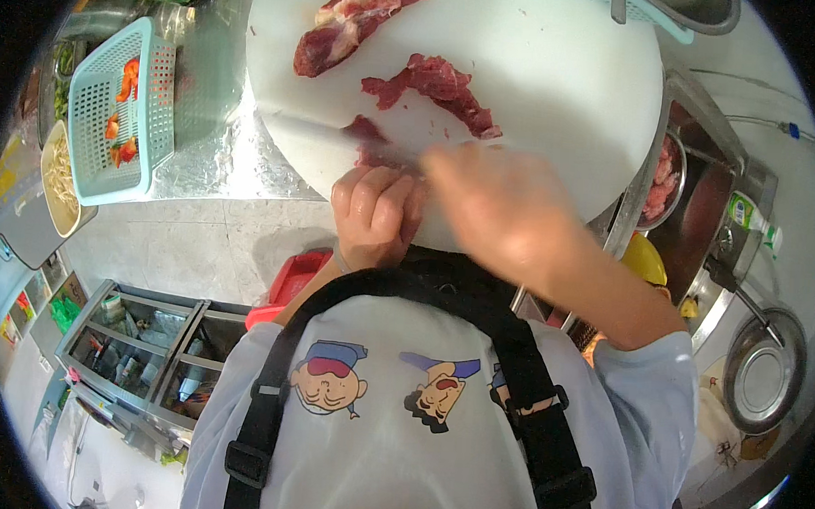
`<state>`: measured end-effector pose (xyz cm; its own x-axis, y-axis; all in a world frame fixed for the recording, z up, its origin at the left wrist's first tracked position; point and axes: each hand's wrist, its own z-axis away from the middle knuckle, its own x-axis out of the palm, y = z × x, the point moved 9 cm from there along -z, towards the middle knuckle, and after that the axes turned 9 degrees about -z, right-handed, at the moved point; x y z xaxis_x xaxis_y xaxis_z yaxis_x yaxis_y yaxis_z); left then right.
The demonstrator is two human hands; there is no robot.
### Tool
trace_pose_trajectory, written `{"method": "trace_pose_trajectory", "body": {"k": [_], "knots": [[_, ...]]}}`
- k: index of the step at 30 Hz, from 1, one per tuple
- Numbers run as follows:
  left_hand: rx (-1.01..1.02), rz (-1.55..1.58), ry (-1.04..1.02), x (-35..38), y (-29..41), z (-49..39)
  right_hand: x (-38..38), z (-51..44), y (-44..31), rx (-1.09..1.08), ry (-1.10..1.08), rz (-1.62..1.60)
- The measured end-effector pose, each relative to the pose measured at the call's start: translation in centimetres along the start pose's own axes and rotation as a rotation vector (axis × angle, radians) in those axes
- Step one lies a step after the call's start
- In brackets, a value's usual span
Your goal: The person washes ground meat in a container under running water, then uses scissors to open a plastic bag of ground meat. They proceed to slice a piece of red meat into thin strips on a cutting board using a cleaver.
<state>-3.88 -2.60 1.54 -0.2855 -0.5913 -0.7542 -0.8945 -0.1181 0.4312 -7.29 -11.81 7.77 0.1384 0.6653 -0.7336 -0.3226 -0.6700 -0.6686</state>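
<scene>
A round white cutting board (pixel 569 76) lies before me. My right hand (pixel 500 204), blurred by motion, is closed on the handle of a knife, whose blurred blade (pixel 303 128) points left across the board. My left hand (pixel 375 208), fingers curled, rests at the board's near edge against a piece of raw red meat (pixel 371 138) beside the blade; whether it grips the meat is hard to tell. Farther up the board lie a strip of sliced raw meat (pixel 444 87) and a larger chunk of meat with pale fat (pixel 347 27).
Left of the board stands a light-blue plastic basket (pixel 159 117) with red pepper pieces. Beside it is a tub of pale shreds (pixel 62 174). At right, a metal bowl of pink meat (pixel 664 178) sits by the sink (pixel 716 160). A metal pan lid (pixel 764 373) lies lower right.
</scene>
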Motion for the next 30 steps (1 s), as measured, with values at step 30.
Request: {"method": "trace_pose_trajectory", "body": {"k": [30], "knots": [[-0.082,0.063,-0.004,0.9,-0.3,1.0,-1.5,5.1,0.2,-0.005,-0.169,0.218]]}}
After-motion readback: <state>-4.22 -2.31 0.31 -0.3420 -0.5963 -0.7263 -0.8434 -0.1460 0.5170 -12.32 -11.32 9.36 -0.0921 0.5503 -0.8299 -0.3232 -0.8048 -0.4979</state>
